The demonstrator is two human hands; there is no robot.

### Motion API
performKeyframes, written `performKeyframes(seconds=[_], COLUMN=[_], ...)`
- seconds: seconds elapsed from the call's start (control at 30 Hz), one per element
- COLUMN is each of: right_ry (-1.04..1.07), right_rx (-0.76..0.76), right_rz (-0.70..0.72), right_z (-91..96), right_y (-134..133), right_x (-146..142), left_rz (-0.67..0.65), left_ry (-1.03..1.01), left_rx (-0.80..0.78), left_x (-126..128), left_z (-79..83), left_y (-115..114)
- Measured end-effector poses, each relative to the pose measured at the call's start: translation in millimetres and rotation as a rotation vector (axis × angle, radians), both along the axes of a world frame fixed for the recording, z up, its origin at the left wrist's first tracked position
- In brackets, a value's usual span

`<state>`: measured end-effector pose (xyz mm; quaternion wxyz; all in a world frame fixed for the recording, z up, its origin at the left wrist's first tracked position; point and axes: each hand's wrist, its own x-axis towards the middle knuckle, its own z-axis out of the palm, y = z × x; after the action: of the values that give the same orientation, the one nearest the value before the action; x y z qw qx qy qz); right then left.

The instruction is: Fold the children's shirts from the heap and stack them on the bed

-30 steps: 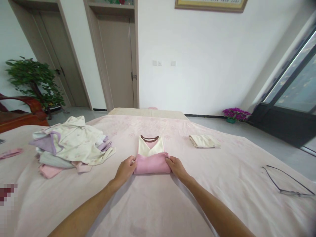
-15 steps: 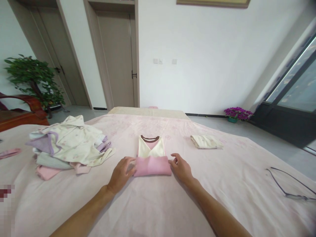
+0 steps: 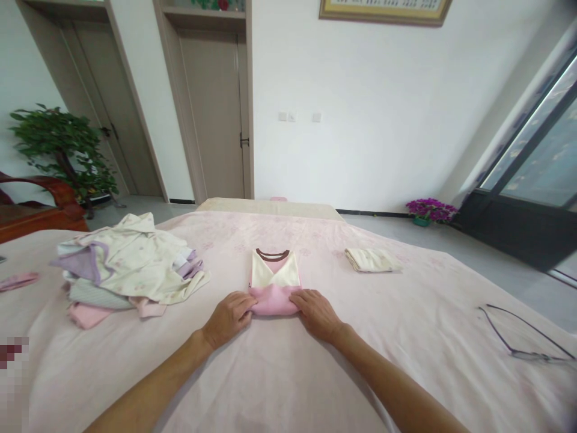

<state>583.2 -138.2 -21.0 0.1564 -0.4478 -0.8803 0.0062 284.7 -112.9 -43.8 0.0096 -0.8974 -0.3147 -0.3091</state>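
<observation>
A small pink and cream shirt (image 3: 274, 276) with a brown neckband lies in the middle of the cloth-covered table, its sides tucked in and its pink lower part folded up over the front. My left hand (image 3: 231, 314) grips the left end of that pink fold, fingers closed on it. At the right end, my right hand (image 3: 315, 313) has its fingers curled over the fold, the thumb hidden beneath. Between the two hands the pink fabric bulges slightly.
A heap of loose clothes (image 3: 130, 264) lies to the left. Right of the shirt is a folded cream garment (image 3: 372, 260). Eyeglasses (image 3: 525, 343) rest near the right edge of the pink tablecloth (image 3: 279, 373). A pink strip of cloth (image 3: 18, 281) lies far left.
Both hands have moved inward from beside the fold and now grip its ends. The pink fold looks narrower and more bunched. The view has tilted slightly upward.
</observation>
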Motion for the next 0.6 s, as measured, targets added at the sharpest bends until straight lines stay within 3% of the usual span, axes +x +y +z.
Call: performKeyframes(seconds=[0.17, 0.27, 0.37, 0.47, 0.6], right_ry=[0.138, 0.235, 0.364, 0.588, 0.85], right_rx=[-0.005, -0.089, -0.23, -0.347, -0.325], right_rz=[0.096, 0.177, 0.106, -0.082, -0.306], right_z=[12.6, 25.0, 31.9, 29.0, 12.5], right_y=[-22, -52, -67, -49, 9], right_x=[4, 8, 5, -6, -22], left_rz=[-0.112, -0.111, 0.012, 0.177, 0.347], left_ry=[-0.034, -0.088, -0.203, -0.403, -0.528], left_rx=[-0.109, -0.336, -0.607, -0.71, -0.687], left_x=[-11, -19, -17, -5, 10], left_z=[21.4, 31.6, 36.7, 37.4, 29.7], left_y=[-22, -48, -61, -46, 5])
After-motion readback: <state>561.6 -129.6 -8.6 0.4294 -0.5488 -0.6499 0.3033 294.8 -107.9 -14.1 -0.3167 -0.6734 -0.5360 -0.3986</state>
